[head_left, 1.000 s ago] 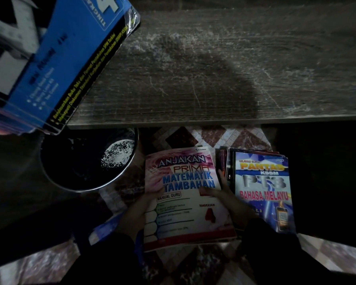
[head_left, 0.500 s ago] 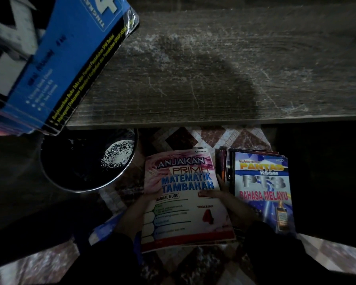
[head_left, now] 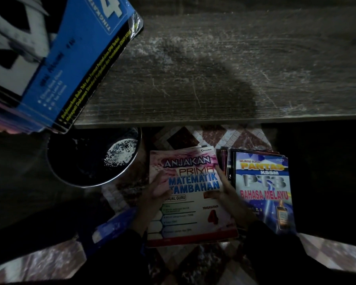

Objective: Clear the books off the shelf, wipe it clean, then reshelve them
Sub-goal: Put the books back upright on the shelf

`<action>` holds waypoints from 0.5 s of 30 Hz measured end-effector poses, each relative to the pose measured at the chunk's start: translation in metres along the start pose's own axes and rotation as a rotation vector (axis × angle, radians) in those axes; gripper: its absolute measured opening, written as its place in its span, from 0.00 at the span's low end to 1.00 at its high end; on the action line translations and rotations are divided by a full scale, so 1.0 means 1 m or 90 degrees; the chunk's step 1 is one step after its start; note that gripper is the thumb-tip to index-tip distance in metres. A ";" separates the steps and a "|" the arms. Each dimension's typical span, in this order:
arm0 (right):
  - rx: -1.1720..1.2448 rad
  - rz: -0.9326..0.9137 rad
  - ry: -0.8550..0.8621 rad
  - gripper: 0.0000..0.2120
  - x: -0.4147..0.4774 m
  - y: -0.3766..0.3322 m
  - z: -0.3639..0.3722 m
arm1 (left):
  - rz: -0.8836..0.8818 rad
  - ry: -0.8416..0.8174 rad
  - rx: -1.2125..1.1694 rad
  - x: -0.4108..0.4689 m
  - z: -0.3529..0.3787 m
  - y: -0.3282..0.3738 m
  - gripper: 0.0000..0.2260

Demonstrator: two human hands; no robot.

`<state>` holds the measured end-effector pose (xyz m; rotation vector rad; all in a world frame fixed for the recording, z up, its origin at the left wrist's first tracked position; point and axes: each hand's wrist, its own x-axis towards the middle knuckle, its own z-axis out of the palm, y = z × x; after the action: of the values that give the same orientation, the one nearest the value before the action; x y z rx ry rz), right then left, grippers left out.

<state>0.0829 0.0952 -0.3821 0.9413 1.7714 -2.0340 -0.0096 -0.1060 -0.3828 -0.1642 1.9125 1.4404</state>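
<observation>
A dusty, scratched wooden shelf board fills the upper part of the view, bare except at its left end. There a stack of books topped by a blue book overhangs the shelf's front edge. Below, on the tiled floor, I hold a pink and white maths book by both sides. My left hand grips its left edge with the thumb on the cover. My right hand grips its right edge. To the right lies a pile of books topped by a blue Bahasa Melayu book.
A round dark metal bowl with a pale speckled patch inside stands on the floor left of the maths book. A blue object lies by my left forearm. Patterned floor tiles show under the shelf's edge. Both sides are in deep shadow.
The maths book has risen a little and shifted slightly left between my hands. Both hands keep their grip on its edges.
</observation>
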 end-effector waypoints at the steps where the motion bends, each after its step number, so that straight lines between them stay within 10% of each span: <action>1: -0.008 0.009 0.000 0.46 -0.002 -0.002 -0.001 | -0.018 0.003 -0.006 0.000 0.002 0.003 0.30; 11: -0.091 0.067 -0.028 0.42 -0.069 -0.085 -0.016 | -0.134 -0.060 -0.028 -0.060 0.002 0.079 0.26; 15: -0.091 0.027 -0.033 0.55 -0.135 -0.121 -0.017 | -0.085 -0.122 -0.031 -0.116 -0.006 0.114 0.20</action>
<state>0.1160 0.1095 -0.2038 0.8672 1.8256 -1.8607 0.0156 -0.1055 -0.2220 -0.1661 1.6811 1.3632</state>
